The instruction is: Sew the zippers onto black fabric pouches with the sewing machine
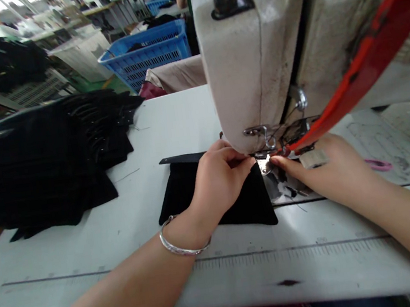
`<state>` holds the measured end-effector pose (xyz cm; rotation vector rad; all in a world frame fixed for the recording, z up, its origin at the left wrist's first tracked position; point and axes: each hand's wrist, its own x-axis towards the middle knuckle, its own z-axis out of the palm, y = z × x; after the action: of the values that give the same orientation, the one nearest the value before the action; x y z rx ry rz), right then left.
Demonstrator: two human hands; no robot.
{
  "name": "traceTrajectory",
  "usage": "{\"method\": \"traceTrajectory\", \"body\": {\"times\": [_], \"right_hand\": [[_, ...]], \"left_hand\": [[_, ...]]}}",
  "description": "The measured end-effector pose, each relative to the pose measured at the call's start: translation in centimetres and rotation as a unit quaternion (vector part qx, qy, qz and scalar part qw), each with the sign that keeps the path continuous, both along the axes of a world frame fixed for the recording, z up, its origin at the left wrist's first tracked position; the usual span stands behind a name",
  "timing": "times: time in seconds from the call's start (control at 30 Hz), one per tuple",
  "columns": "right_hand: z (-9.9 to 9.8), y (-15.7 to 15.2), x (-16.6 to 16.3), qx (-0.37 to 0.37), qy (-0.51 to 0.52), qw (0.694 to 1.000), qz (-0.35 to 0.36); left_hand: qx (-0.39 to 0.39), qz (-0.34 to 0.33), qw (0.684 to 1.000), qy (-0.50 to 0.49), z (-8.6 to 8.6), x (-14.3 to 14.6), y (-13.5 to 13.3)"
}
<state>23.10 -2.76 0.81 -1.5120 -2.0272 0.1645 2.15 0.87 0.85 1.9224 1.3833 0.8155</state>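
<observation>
A small black fabric piece (183, 192) lies on the white table (89, 251) under the head of a cream sewing machine (252, 55). My left hand (218, 177), with a silver bangle on its wrist, rests on the fabric and pinches its edge right at the presser foot (265, 163). My right hand (325, 169) lies on the machine bed on the other side of the needle, fingers together, its fingertips touching the fabric edge by the foot. A red strap (360, 65) crosses in front of the machine.
A big heap of black fabric pieces (38, 161) covers the table's left side. Pink scissors (380, 164) lie right of my right hand. A blue plastic crate (148, 52) stands behind the table. A ruler scale (243, 259) runs along the table's front edge.
</observation>
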Motion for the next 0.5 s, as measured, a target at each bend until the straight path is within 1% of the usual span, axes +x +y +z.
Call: {"method": "traceTrajectory", "body": {"times": [0.17,0.33,0.4,0.5], "right_hand": [[0.0,-0.1,-0.1,-0.008,0.01,1.0,-0.002],[-0.1,0.0,-0.5,-0.013,0.053,0.998,-0.009],[-0.1,0.3,-0.7,-0.037,0.078,0.996,-0.007],[0.1,1.0,-1.0,-0.112,0.114,0.987,0.004]], "left_hand": [[0.004,0.002,1.0,0.01,0.3,0.0,-0.3],[0.004,0.012,1.0,0.016,0.3,0.2,-0.4],[0.006,0.013,1.0,0.017,0.2,0.2,-0.3],[0.004,0.013,1.0,0.018,0.1,0.2,-0.3]]}}
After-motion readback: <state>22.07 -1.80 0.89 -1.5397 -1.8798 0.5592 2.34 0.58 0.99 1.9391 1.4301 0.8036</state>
